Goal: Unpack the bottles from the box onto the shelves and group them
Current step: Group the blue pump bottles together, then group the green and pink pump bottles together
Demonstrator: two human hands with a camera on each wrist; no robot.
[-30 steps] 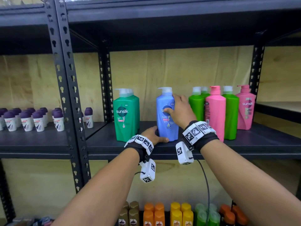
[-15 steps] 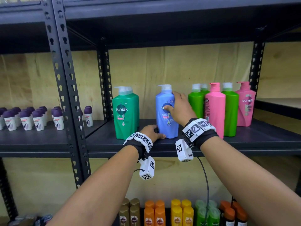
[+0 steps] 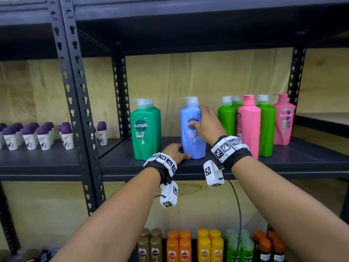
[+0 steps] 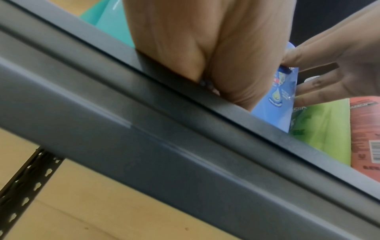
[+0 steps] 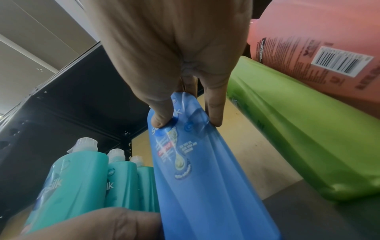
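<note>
Two hands on one blue bottle (image 3: pixel 192 129), upright on the shelf (image 3: pixel 283 161): right hand (image 3: pixel 206 123) pinches its upper body, thumb on the label and fingers round the far side, left hand (image 3: pixel 176 151) rests on the shelf against its base, grip there not clear. Teal bottles (image 3: pixel 146 129) stand just left of the left hand, green bottles (image 3: pixel 226 120) and a pink bottle (image 3: pixel 248 125) just right of the right hand.
</note>
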